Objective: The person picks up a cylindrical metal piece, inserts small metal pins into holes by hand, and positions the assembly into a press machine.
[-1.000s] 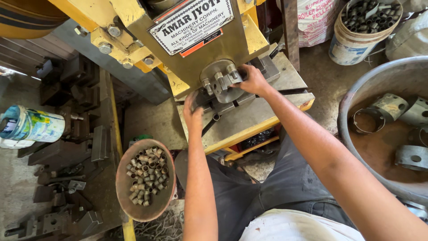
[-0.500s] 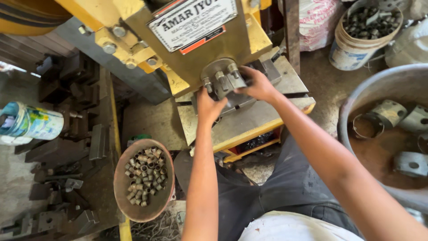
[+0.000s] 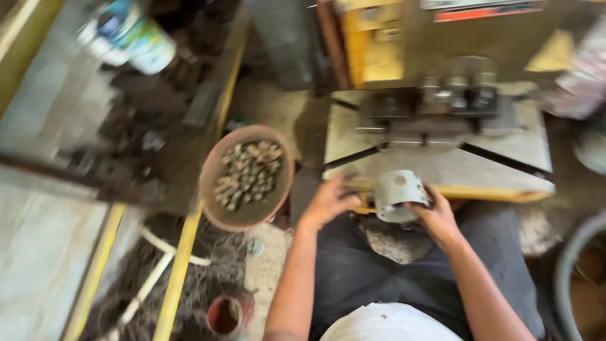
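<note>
Holding a grey metal ring (image 3: 399,194) with a round hole in its side, the right hand (image 3: 435,218) gripped it from the 3 o'clock side, with fingers curled around its lower edge. The ring sat just in front of the person's lap, at the near edge of the grey work plate (image 3: 442,167) of the yellow press machine (image 3: 404,50). The left hand (image 3: 328,201) was at 9 o'clock of the ring, just beside it, with fingers bent and reaching toward the plate edge; the picture was blurred, so I cannot tell if this hand touched the ring or held anything.

At 12 o'clock of the ring stood the dark tool block (image 3: 454,101) of the machine, well apart from both hands. At 9 o'clock of the left hand, near it, was a round rusty bowl (image 3: 218,202) filled with small metal pieces (image 3: 249,173). Further at 10 o'clock lay a white and blue container (image 3: 129,38) on its side. At 7 o'clock, near the floor, stood a small red cup (image 3: 227,314). A yellow bar (image 3: 180,265) ran under the bowl toward the bottom edge
</note>
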